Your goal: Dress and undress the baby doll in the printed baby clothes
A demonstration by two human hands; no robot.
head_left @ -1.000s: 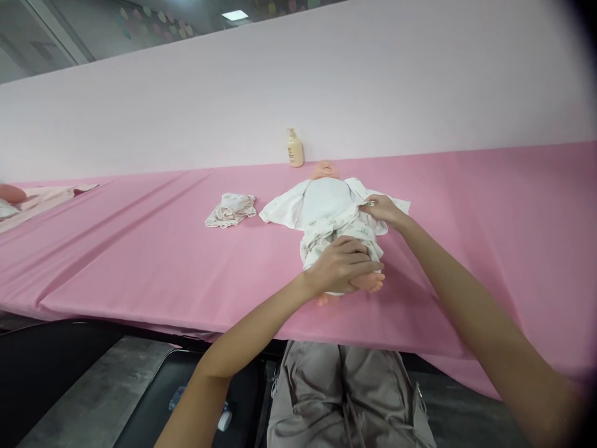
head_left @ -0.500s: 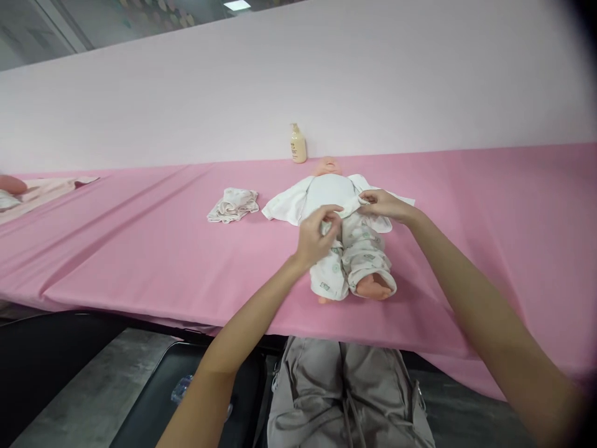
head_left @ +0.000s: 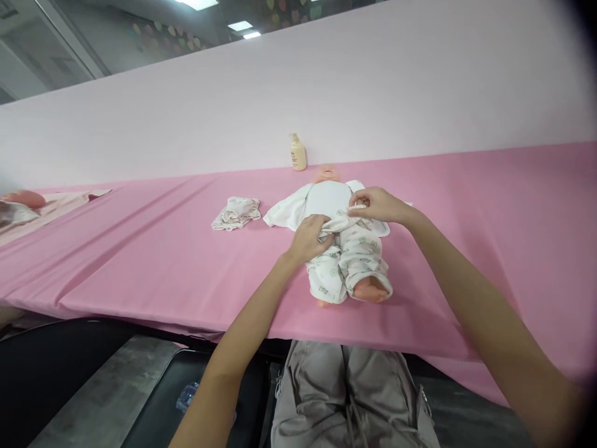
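Illumination even and soft; ceiling panels (head_left: 240, 26) glare at upper edge. Faint shadows on the worktop (head_left: 163, 261). Right-hand corners dark, blurred.

The right hand (head_left: 373, 205) pinches printed white cloth trousers (head_left: 361, 249) on a peach plastic doll (head_left: 370, 290); the left hand (head_left: 310, 240) possibly does too.

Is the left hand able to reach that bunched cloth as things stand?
Probably yes. The left hand is at the doll's patterned trousers, but nothing tall stands between it and the bunched cloth; only a white sleeve lies near the way.
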